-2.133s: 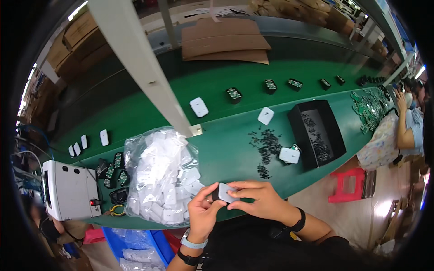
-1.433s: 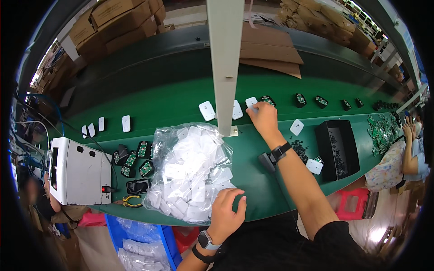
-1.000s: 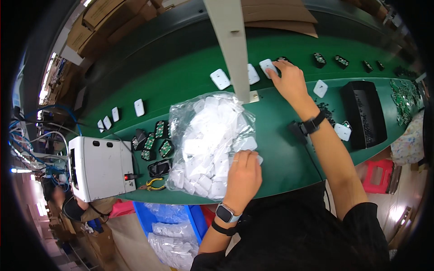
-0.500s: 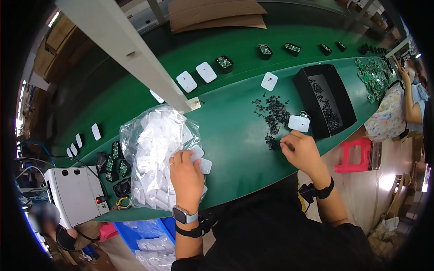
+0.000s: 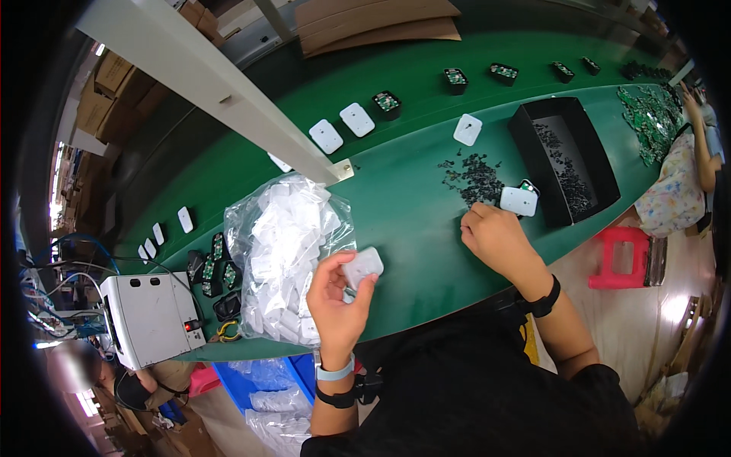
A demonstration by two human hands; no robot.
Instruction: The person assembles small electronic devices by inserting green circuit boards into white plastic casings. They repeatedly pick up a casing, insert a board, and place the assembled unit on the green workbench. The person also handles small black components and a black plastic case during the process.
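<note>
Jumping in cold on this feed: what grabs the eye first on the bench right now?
The clear plastic bag stuffed with white square covers, lying left of centre on the green belt. Right beside it the left hand holds up one white cover, while the right hand rests by a scatter of small black parts and the black tray further right.

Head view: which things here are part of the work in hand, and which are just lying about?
In hand:
- left hand holding a white square cover
- right hand at the pile of small black parts
- clear bag of white covers

Lying about:
- black tray
- white machine
- cardboard sheets
- red stool
</note>
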